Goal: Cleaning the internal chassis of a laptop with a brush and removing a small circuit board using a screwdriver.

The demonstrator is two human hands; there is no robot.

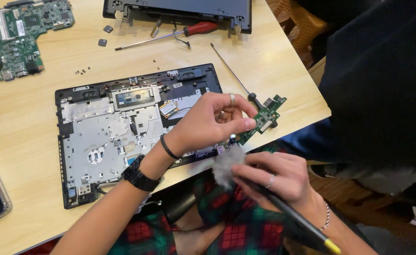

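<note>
Left hand (210, 123), wrist bent and fingers curled, pinches a small green circuit board (264, 118) by its near end, holding it above the table edge (312, 101). Right hand (276, 177), just below, grips a dark-handled brush (283, 208) whose pale bristles sit close under the board. An opened laptop base (123, 137) lies left of both hands.

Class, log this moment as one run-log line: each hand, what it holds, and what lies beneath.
left hand: pinches small green circuit board | right hand: grips soft brush below board | beneath: opened laptop base on wooden table
</note>
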